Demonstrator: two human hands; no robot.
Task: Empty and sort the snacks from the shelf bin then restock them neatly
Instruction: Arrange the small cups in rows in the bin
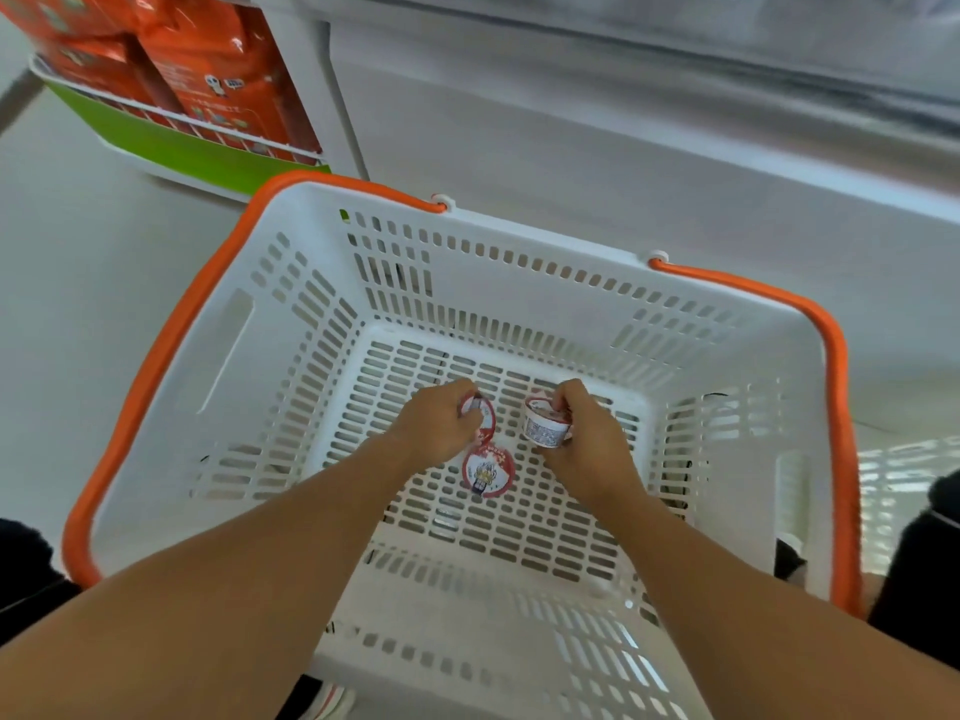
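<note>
**Both Hands on Snack Cups at the Basket Floor**

Both forearms reach down into the white basket [291, 324], which serves as the holding container during sorting. The left hand [441, 426] curls its fingers [470, 418] around one snack cup [480, 410], tilted so the red-rimmed lid shows. The right hand [582, 439] grips a second cup [543, 426] on its side, white printed wall visible. A third cup [488, 470] rests lid-up between them. Beyond, orange bags [218, 65] stand in a wire shelf bin [171, 122].

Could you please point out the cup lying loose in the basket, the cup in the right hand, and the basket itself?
loose cup [487, 470], head view, on its lid.
held cup [544, 427], head view, on its side wall.
basket [332, 283], head view, on its far-left inner wall.
</note>
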